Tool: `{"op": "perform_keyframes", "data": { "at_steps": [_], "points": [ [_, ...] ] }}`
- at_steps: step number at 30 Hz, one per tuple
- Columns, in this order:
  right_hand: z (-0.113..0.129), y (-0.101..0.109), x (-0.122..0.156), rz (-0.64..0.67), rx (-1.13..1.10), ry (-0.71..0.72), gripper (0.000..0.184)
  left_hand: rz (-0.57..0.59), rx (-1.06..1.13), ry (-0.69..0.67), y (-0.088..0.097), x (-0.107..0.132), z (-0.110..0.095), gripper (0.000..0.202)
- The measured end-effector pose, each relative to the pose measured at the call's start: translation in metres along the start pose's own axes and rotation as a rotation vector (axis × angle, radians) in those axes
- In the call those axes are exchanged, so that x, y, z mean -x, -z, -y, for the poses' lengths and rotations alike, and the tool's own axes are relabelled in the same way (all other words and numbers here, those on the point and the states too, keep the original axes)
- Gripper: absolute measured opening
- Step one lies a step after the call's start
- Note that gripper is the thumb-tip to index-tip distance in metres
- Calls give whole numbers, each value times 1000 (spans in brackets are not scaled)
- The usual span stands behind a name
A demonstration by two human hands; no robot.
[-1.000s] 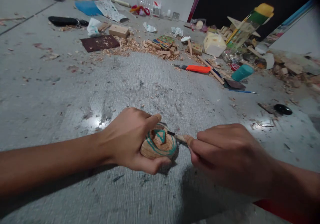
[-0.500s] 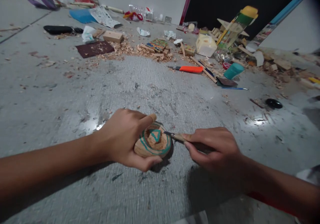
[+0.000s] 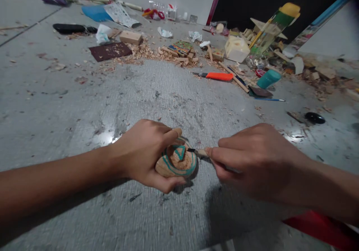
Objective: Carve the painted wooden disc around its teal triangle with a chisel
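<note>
A small round wooden piece [image 3: 179, 170] rests on the grey floor, its top hollowed into a ring around a raised middle and marked with teal lines. My left hand [image 3: 150, 155] grips its left side, thumb at the near edge and fingers at the far edge. In my right hand [image 3: 246, 161] is a carving knife [image 3: 200, 152] with a wooden handle and a short dark blade. The blade tip lies over the right rim of the hollow. Most of the handle is hidden by my right fingers.
Beyond my hands lies an orange utility knife [image 3: 218, 76]. Farther back are wood shavings [image 3: 151, 53], brown sandpaper [image 3: 109, 51] and a wooden block [image 3: 131, 37]. To the right are a teal cylinder [image 3: 268, 79], a shiny black oval object [image 3: 314, 118] and a yellow-capped bottle [image 3: 283, 17].
My right hand has rolled, its knuckles now higher and its wrist farther right, with the knife still at the rim. The whole view has shifted slightly; my left grip is unchanged.
</note>
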State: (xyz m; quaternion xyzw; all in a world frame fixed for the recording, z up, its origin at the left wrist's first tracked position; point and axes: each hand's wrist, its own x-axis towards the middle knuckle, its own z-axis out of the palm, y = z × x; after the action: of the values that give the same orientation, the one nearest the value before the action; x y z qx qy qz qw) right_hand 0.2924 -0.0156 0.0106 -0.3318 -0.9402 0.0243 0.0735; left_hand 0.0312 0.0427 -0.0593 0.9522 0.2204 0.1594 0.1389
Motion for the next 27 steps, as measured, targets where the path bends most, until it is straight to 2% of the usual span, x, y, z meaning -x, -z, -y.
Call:
{"op": "perform_keyframes", "data": {
  "at_steps": [2,5,9,12,15,21,27],
  "points": [
    [0,-8,-1,-62,-66,-6,23,-11,17,26,1,1,0,53],
    [3,-29,4,-237,-223,-53,19,-44,10,38,0,3,0,51],
    [13,-55,17,-433,-398,-178,17,-68,-11,59,-2,4,-1,52],
    [20,-63,21,-493,-476,-297,15,-62,-54,56,-3,4,-1,53],
    [25,-58,21,-444,-557,-462,13,-81,-88,63,-5,5,-1,55],
    [19,-44,17,-221,-779,-721,11,-76,-80,117,-8,6,-3,60],
    [14,-42,19,-111,-1050,-868,28,-85,-138,101,-8,3,-8,66]
  ]
}}
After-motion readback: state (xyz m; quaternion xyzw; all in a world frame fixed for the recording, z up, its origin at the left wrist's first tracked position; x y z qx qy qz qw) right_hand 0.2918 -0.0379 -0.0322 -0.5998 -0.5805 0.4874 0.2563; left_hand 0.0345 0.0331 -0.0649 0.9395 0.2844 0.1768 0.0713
